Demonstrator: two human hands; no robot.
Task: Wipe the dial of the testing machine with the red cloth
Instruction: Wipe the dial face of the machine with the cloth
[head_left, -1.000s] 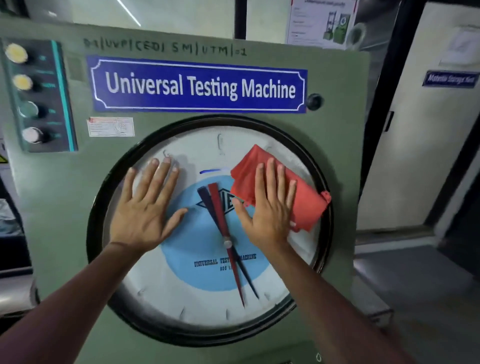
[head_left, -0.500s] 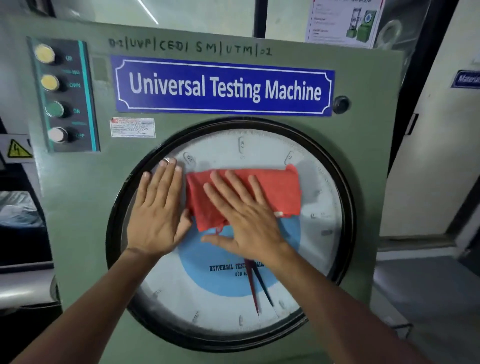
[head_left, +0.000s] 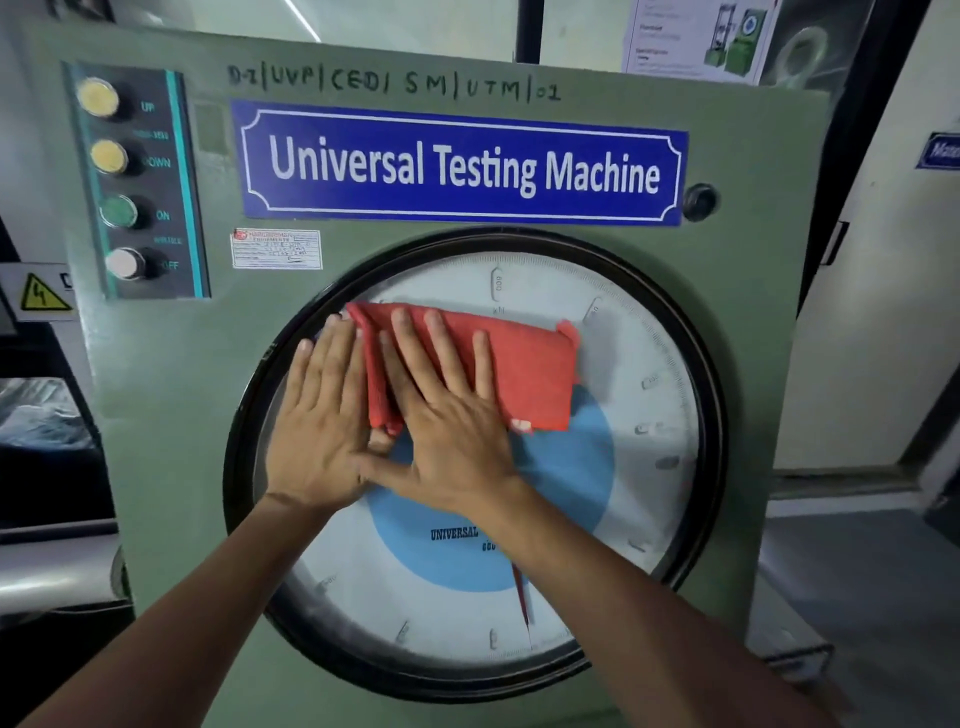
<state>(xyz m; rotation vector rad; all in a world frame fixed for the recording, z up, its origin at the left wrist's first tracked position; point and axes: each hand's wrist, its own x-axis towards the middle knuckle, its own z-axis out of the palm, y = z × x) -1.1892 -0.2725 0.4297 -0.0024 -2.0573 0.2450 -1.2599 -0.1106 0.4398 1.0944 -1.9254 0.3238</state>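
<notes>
The right hand (head_left: 447, 431) lies flat and open, fingers spread, palm pressing the red cloth (head_left: 514, 374) against the glass of the dial (head_left: 623, 519). It grips nothing; the cloth is held by pressure alone. The left hand (head_left: 322, 421) is likewise open and flat, braced on the glass at the upper left of the dial, its fingertips reaching the left edge of the cloth. The right thumb overlaps the left thumb.

Change over the last second: the cloth has travelled from the upper right of the dial, across the top, to the upper left, and now sits folded with its left edge close to the black rim (head_left: 711, 395). The right hand has swept leftward with it until it met the left hand, which has held nearly the same position throughout.

Meaning for the task: one pass across the upper band of the dial is judged complete. The lower half, where the pointers (head_left: 522, 597) hang toward the bottom edge, and the right edge show no contact in this pass. Further travel to the left is blocked by the bracing hand and the rim, so the next stroke likely calls for a reversal or a downward shift.

The dial is set in the green front panel (head_left: 171, 415) of the testing machine, below the blue nameplate (head_left: 462, 166).
</notes>
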